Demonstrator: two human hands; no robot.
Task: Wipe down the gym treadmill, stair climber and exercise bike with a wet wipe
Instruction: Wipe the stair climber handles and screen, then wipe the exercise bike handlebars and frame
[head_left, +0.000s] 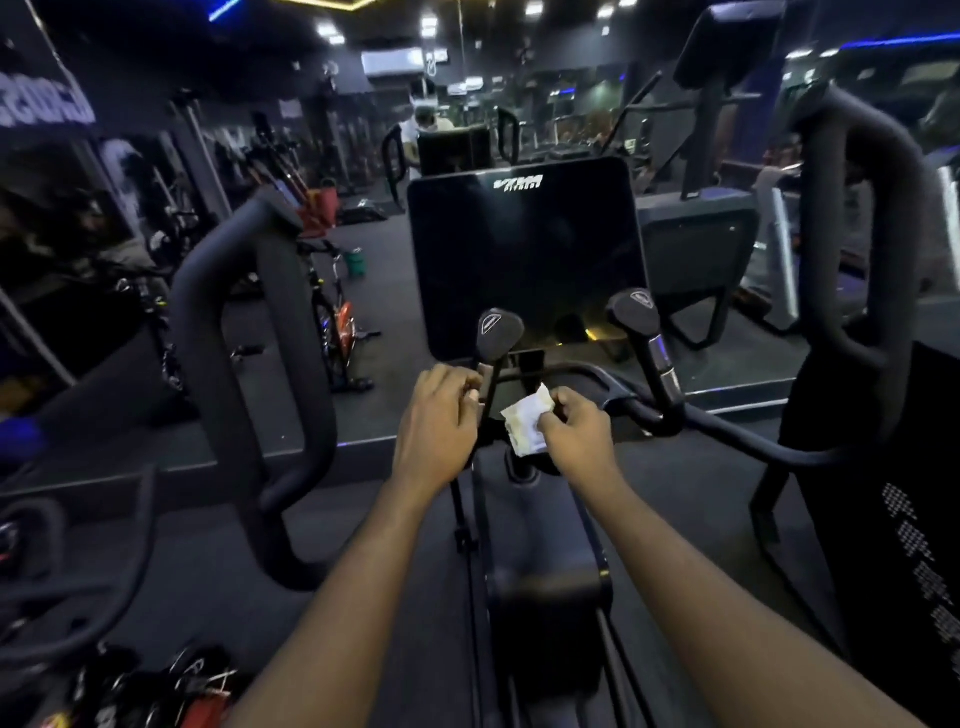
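Dark gym floor (384, 291) is spreading behind the console (524, 260); left hand (439, 421) is gripping the inner handle stem (491, 387), right hand (576, 434) pinching the wet wipe (524, 423) beside it; wiping seems underway, finished machines unclear

The console (524, 260) blocks straight ahead; the left short grip (500, 332) and right short grip (635, 312) leave me a narrow gap; the left looped handlebar (283, 291) and right looped handlebar (862, 130) wall both sides; there is open room nearer me, above the frame (545, 571).
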